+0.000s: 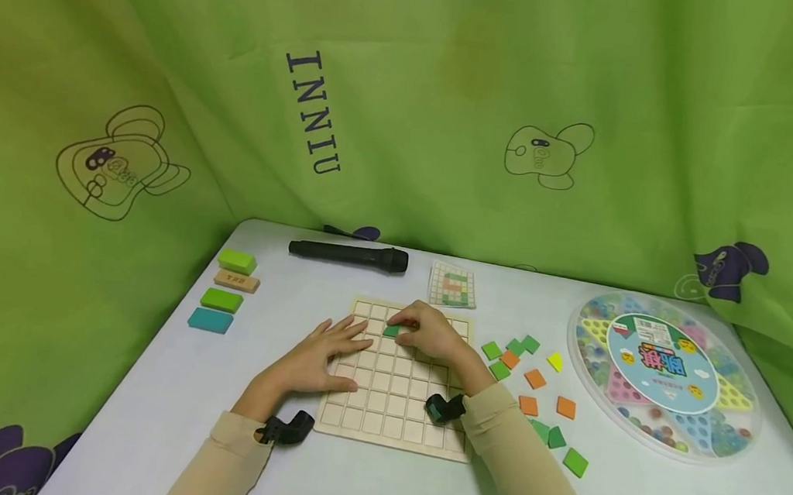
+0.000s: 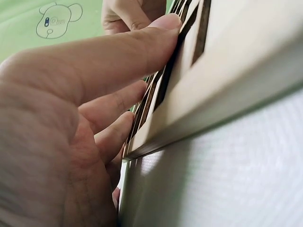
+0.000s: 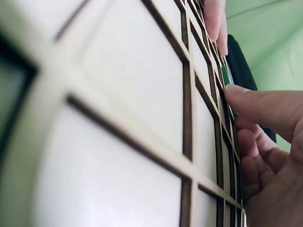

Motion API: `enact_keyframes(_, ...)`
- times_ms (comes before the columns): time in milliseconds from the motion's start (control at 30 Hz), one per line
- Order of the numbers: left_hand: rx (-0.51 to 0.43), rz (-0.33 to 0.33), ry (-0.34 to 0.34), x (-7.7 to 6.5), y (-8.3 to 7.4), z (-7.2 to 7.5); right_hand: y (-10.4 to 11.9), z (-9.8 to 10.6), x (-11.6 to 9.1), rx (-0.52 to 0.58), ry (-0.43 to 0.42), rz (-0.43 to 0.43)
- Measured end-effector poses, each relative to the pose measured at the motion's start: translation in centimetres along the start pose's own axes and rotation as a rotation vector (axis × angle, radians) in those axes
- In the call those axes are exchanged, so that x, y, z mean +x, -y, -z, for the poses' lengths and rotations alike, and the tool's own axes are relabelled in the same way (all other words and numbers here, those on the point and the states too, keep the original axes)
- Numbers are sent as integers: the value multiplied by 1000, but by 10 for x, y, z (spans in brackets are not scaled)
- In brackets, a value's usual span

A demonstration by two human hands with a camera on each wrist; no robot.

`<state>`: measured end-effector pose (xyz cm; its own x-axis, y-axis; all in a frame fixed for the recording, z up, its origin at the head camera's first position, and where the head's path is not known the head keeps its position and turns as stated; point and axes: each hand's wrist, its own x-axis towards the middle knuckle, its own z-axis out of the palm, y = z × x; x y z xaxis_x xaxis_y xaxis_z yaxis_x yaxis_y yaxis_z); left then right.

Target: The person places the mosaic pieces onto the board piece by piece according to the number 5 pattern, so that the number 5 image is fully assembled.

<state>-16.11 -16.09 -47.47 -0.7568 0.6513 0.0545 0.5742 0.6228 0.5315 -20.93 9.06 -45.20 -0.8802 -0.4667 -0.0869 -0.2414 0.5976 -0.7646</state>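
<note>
Your R hand has thumb + fingertips pinched on a green tile, which is over the far part of the wooden grid board, a bit left of ctr; can't tell if it's seated in a cell. Your L hand lies along the board's left edge, fingers spread apart, thumb out toward the near side, nothing gripped.

Loose tiles to the right of the board: several green, four orange incl. one out by the game box, plus a yellow tile. Round clear game box w/ colored beads is at far right.

Pattern card is just past the board's far edge, right of the black mic. Far left, approx. in a row: lime block, wooden block, green block, teal block. Green curtain hangs behind.
</note>
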Motion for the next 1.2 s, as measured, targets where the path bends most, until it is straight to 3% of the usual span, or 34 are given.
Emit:
enact_keyframes(167,-13,-11,-12,0,-2,1,-3,4,-5,18,12,21)
enact_keyframes(333,-35,-4,-21,-3,-2,-1,-6,14,-20,13,-29,40)
enact_keyframes(533,-28,-7,-29,-2,-1,-2,-23,41,-65,24,-153,14)
enact_keyframes(800,-28,-22,-39,-3,-1,0,-68,69,-126,-33,-258,-109)
enact_keyframes(1000,-29,-29,-43,-4,-1,2,-89,71,-130,-136,-249,-62)
enact_keyframes(1200,-38,-42,-53,2,1,-3,-93,76,-133,-225,-261,-94)
